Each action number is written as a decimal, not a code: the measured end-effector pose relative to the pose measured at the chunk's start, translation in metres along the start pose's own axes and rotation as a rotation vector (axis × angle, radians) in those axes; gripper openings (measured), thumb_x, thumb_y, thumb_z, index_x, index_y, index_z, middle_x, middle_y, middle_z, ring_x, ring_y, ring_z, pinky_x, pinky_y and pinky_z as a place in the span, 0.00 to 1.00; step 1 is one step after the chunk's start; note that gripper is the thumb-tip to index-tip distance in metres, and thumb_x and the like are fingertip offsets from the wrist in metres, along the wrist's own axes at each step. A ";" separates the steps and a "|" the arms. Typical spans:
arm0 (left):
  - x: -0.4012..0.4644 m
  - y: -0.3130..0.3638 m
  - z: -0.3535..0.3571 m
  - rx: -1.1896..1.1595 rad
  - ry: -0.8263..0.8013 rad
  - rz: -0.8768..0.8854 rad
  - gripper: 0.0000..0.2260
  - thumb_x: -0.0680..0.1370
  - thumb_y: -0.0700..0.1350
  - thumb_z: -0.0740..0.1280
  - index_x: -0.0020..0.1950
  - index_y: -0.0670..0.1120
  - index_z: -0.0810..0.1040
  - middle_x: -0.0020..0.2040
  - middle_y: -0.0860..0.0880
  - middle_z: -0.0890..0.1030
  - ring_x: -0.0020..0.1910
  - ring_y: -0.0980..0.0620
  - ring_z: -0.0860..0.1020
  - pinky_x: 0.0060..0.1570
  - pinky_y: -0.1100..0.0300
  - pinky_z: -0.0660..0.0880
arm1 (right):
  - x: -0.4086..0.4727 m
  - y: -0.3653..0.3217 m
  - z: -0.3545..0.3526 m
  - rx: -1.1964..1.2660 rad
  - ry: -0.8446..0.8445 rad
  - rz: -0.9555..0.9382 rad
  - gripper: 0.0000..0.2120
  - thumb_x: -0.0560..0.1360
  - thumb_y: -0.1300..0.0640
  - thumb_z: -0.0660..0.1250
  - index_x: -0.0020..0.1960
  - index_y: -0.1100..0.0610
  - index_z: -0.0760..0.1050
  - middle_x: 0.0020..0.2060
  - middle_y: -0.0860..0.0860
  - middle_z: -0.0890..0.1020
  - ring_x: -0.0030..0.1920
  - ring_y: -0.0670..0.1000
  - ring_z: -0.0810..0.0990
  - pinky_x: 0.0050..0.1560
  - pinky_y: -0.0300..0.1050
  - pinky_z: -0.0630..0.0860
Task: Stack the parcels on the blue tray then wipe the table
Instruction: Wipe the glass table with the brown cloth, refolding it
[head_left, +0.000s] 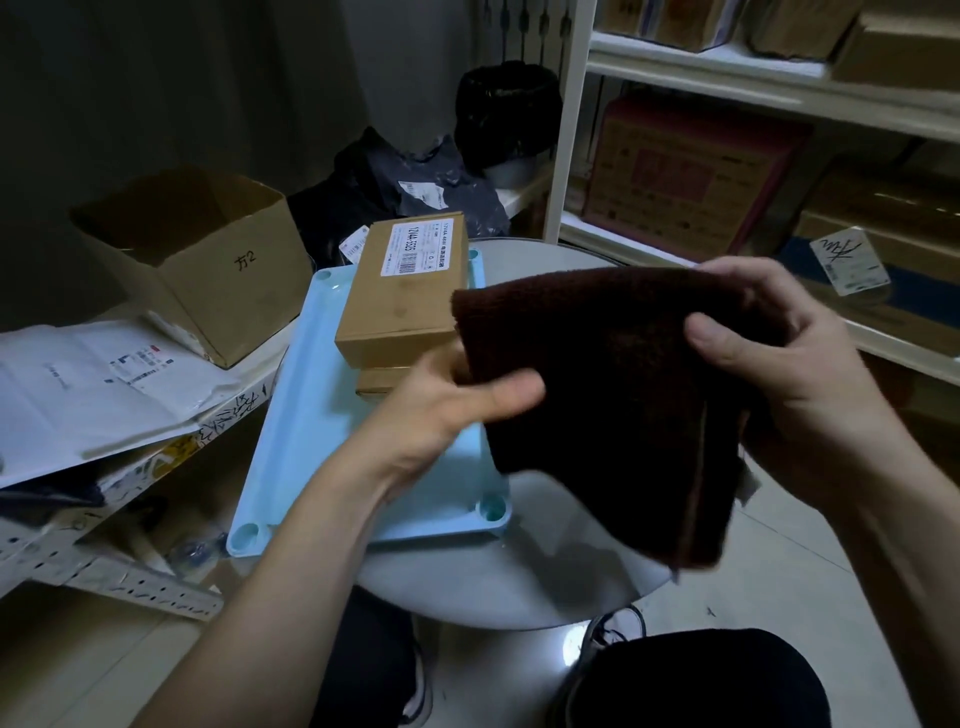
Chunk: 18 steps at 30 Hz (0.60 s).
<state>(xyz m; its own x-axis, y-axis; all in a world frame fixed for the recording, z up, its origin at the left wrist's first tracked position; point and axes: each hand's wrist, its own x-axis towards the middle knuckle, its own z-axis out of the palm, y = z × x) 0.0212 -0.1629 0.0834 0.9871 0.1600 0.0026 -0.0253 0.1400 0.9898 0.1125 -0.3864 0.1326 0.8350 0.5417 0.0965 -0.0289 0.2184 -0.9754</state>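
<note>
A dark brown cloth (613, 395) hangs in the air above the round glass table (519, 571), held by both hands. My left hand (457, 400) pinches its left edge with thumb over the fabric. My right hand (779, 353) grips its upper right corner. Behind the cloth a light blue tray (306, 415) lies on the table's left side. On the tray a brown cardboard parcel (405, 291) with a white label sits on top of a second brown parcel (379, 382), mostly hidden beneath it.
An open cardboard box (197, 249) and white mailer bags (93, 384) lie on a shelf at left. Dark plastic bags (415, 182) sit behind the tray. White shelving (753, 78) with boxes fills the right. My knees are below the table.
</note>
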 end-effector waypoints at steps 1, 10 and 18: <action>-0.002 -0.009 0.002 0.039 -0.011 -0.067 0.13 0.68 0.39 0.75 0.52 0.44 0.84 0.51 0.48 0.86 0.51 0.51 0.84 0.52 0.61 0.77 | 0.003 0.005 -0.001 0.065 0.026 0.081 0.15 0.65 0.58 0.72 0.53 0.54 0.80 0.42 0.48 0.85 0.43 0.48 0.86 0.39 0.40 0.82; 0.001 -0.027 0.000 -0.087 0.161 -0.170 0.12 0.76 0.37 0.69 0.60 0.41 0.79 0.54 0.42 0.84 0.52 0.47 0.82 0.55 0.53 0.78 | -0.003 0.069 -0.012 0.082 -0.069 0.481 0.20 0.67 0.67 0.73 0.59 0.63 0.80 0.55 0.62 0.84 0.56 0.62 0.83 0.57 0.60 0.80; -0.002 -0.018 -0.019 -0.097 0.039 -0.018 0.16 0.72 0.31 0.69 0.53 0.49 0.83 0.48 0.48 0.84 0.48 0.52 0.81 0.45 0.61 0.79 | -0.002 0.050 -0.021 -0.005 -0.031 0.142 0.11 0.60 0.68 0.69 0.35 0.56 0.86 0.40 0.55 0.87 0.40 0.52 0.87 0.39 0.41 0.81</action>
<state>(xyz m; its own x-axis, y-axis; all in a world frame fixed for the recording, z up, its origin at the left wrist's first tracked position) 0.0167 -0.1469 0.0624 0.9807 0.1940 -0.0224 -0.0247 0.2366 0.9713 0.1209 -0.3936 0.0797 0.8051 0.5921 -0.0361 -0.1427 0.1342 -0.9806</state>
